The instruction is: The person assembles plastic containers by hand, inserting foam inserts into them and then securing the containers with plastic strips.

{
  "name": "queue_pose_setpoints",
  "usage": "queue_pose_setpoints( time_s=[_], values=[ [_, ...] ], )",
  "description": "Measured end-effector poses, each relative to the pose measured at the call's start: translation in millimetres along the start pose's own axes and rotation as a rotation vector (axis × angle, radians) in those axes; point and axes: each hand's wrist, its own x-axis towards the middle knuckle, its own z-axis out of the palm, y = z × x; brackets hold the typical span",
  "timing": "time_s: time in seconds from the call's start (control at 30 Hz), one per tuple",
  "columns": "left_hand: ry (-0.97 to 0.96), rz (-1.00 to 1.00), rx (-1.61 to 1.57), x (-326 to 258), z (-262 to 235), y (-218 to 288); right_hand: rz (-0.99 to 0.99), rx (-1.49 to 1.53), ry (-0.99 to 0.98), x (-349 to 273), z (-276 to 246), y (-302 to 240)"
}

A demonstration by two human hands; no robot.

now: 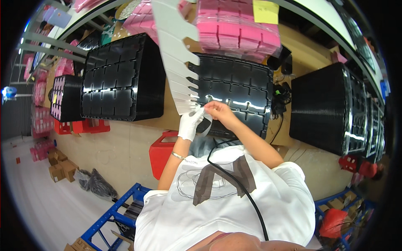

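Note:
A long white sheet (171,54) with a row of rounded notches along its right edge stretches from the far edge of the view down to my hands. My left hand (190,124), in a white glove, is closed on its near end. Bare and pinched, my right hand (218,112) meets the left fingertips there; a thin pale strip (207,126) hangs just below them. What exactly sits between the right fingertips is too small to make out. Behind both hands lies a black plastic tray (236,79) with moulded compartments, partly covered by the sheet and my hands.
Tall stacks of black trays stand left (115,79) and right (316,111) on the brown table (307,50). Wrapped pink bundles (238,35) sit at the back, one with a yellow note (266,11). A red stool (162,152) and a blue rack (106,215) are nearer me.

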Motion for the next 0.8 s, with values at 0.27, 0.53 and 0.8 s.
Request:
queue_pose_setpoints(
  time_s=[0.27,0.53,0.8],
  values=[
    [-0.104,-0.095,0.107,-9,34,0,-0.440,-0.573,0.310,-47,-5,-9],
    [-0.017,-0.120,0.015,4,47,-25,-0.590,-0.725,0.440,-74,-41,-44],
    [-0.065,-0.104,0.131,3,51,-24,-0.548,-1.182,0.768,1,-228,-112]
  ],
)
